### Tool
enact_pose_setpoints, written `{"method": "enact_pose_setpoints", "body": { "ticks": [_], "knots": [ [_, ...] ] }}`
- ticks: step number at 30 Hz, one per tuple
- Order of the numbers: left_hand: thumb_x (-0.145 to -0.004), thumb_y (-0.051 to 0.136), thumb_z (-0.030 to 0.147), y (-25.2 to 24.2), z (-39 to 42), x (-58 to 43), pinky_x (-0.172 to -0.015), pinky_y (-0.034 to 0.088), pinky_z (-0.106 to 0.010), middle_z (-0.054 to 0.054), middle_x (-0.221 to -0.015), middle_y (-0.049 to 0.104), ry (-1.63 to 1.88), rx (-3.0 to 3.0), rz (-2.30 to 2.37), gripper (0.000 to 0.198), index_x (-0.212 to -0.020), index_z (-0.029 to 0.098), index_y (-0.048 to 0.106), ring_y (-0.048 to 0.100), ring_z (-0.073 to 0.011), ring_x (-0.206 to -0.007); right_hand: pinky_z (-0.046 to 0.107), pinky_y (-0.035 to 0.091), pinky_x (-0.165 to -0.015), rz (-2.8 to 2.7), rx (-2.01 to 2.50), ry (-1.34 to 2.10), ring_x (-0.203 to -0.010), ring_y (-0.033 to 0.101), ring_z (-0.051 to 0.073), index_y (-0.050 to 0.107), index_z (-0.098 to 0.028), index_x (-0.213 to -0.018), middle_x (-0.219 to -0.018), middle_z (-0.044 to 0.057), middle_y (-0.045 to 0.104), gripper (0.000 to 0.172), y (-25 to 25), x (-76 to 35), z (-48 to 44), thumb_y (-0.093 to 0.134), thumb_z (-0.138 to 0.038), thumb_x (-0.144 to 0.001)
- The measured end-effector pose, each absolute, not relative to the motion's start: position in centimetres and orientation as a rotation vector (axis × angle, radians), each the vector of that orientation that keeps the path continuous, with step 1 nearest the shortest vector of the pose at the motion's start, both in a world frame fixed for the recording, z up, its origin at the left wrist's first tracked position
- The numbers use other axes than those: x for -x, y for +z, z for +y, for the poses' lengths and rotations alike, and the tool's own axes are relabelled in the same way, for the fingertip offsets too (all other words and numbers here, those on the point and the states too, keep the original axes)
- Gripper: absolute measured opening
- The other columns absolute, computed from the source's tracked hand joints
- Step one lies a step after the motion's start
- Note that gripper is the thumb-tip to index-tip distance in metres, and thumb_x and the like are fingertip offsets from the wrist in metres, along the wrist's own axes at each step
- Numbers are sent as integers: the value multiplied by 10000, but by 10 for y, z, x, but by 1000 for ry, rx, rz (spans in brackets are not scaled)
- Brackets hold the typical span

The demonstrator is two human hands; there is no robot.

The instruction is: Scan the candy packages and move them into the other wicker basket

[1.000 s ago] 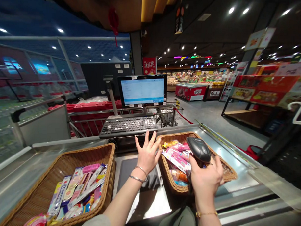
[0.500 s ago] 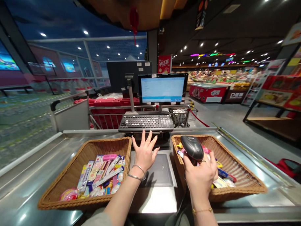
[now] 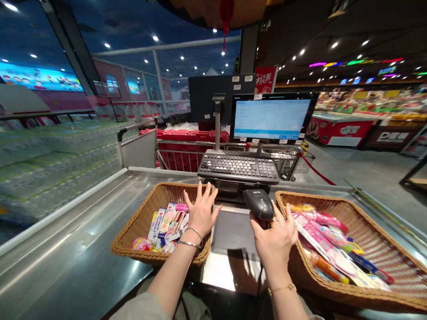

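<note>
left hand [image 3: 200,212]: grip apart, fingers spread over left basket [image 3: 140,219] | right hand [image 3: 276,234]: grip clamped on scanner [image 3: 259,203] | right basket [image 3: 389,245] beside it, on bench [image 3: 73,248]

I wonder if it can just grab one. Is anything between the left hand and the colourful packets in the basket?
Nothing visible. The left hand is spread open right above the colourful packets in the left basket, with no lid or cover between. The right hand holds the scanner off to the side.
</note>
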State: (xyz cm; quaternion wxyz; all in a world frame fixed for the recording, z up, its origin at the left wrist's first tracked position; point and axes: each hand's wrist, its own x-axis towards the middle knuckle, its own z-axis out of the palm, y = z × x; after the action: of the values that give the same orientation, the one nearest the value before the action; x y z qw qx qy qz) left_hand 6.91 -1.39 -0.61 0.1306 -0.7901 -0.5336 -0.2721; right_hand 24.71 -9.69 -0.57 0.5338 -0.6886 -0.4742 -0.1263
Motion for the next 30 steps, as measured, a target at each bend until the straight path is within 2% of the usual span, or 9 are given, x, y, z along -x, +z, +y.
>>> {"method": "enact_pose_setpoints", "body": {
  "ticks": [8,20,24,27,30],
  "knots": [
    [-915,531,404,-7,-10,-19,-1122,-15,-748,-63,-1564,354,-652,2282,-1678,500,-1397,278,491,220,-312,-1483,602,182,-1112,-1230,1620,-235,-1376,357,339,699,-204,-943,-1257,103,650,331,-16,-222,-86,572,-473,-797],
    [-905,521,417,-15,-6,64,-1087,-96,-762,-80,-1592,293,-151,2281,-1827,514,-1402,288,487,189,-343,-1486,581,182,-1116,-1300,1625,-195,-1392,337,326,698,-204,-891,-1283,80,645,289,-14,-211,-87,559,-442,-801],
    [-859,581,435,-20,-6,72,-1072,-70,-779,-107,-1600,272,137,2311,-1899,450,-1272,258,601,164,-367,-1488,586,187,-1109,-1304,1626,-194,-1388,336,319,703,-209,-915,-1278,79,647,289,-15,-210,-87,559,-434,-804],
    [-805,639,460,-26,-6,73,-1062,-85,-778,-125,-1578,325,308,2352,-1914,383,-1112,234,680,161,-381,-1486,584,184,-1108,-1304,1628,-193,-1384,337,324,705,-206,-914,-1274,77,648,304,-17,-210,-85,552,-444,-803],
    [-741,692,500,-33,-3,73,-1056,-115,-768,-157,-1556,359,391,2385,-1913,465,-1109,216,680,182,-394,-1478,586,179,-1108,-1305,1634,-186,-1386,333,329,706,-203,-903,-1274,86,645,302,-17,-210,-85,547,-438,-798]
  ]
}}
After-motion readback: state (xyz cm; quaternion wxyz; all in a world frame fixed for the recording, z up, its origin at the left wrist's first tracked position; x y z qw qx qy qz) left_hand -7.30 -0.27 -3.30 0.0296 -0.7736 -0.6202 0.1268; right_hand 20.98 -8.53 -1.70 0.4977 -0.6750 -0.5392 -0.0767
